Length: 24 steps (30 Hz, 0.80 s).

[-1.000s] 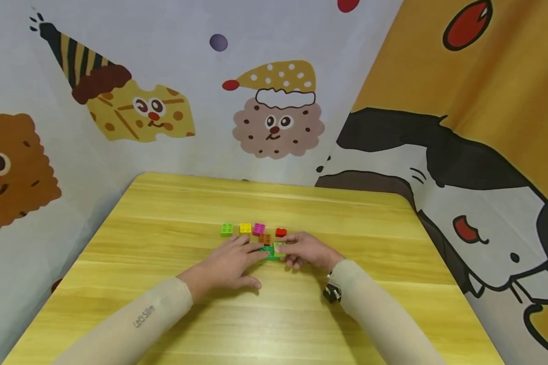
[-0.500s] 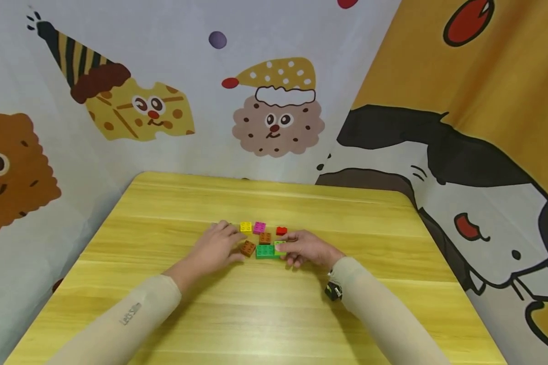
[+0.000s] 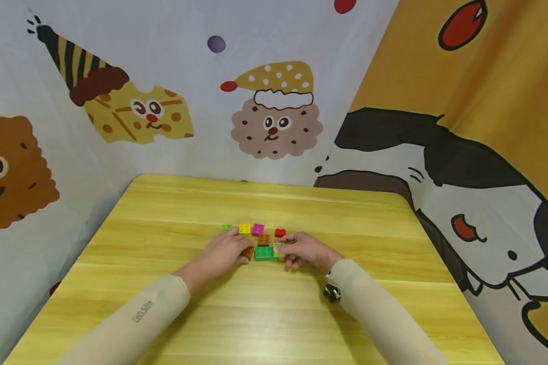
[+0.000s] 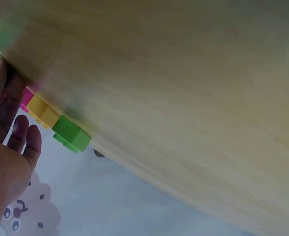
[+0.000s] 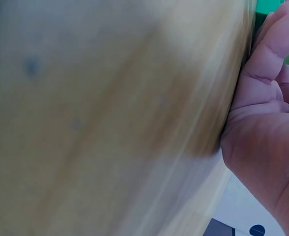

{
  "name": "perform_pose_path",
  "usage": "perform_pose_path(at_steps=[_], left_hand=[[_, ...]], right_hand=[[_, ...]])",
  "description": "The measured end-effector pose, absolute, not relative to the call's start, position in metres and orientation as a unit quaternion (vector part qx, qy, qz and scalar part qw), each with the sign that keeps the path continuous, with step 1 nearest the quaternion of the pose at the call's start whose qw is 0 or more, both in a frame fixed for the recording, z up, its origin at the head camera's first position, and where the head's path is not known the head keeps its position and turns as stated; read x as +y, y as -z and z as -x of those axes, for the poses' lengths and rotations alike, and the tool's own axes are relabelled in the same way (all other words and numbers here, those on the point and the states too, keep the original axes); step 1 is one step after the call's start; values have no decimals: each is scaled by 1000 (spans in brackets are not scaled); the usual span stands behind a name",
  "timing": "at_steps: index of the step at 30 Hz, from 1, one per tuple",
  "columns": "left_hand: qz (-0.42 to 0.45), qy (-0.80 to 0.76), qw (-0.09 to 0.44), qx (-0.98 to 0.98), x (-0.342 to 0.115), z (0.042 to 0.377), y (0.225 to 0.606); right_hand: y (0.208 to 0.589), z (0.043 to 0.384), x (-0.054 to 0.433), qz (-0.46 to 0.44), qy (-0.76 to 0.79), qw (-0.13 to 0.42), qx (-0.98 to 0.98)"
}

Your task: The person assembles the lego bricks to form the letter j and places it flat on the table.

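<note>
My left hand (image 3: 221,252) has its thumb and fingers around a brown toy building brick (image 3: 248,253), which they partly cover. Just right of it lies a long green building brick (image 3: 263,253). On that brick's right end sits a light green brick (image 3: 277,247), pinched by my right hand (image 3: 308,249). In the right wrist view, the right thumb and fingers (image 5: 274,54) are beside the green brick (image 5: 266,7). The left wrist view shows the left hand (image 4: 9,147) at the frame's edge, its brown brick not clearly seen.
A second brown brick (image 3: 264,240) lies behind the long green one. Further back stand a yellow brick (image 3: 244,228), a magenta brick (image 3: 258,229), a red brick (image 3: 280,232) and another light green brick (image 3: 226,227). The wooden table (image 3: 274,314) meets a printed cloth backdrop.
My left hand moved left off the long green brick, uncovering the near brown brick, then came back right and closed its fingers about that brown brick. My right hand stayed in place.
</note>
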<state>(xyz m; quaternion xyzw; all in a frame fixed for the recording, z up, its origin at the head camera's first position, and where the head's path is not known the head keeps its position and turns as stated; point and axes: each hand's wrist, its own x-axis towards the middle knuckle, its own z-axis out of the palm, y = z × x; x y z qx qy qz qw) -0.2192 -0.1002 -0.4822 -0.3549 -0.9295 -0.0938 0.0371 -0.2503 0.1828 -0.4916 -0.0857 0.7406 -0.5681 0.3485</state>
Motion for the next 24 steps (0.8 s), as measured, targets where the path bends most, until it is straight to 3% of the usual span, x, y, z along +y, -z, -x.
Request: perform_pose_path(at_steps=[16, 24], left_hand=[[310, 92, 7, -946, -93, 215, 484], [306, 107, 17, -946, -88, 215, 486]], right_hand=[[491, 248, 184, 90, 569, 351, 738], [490, 249, 184, 96, 568, 351, 738]])
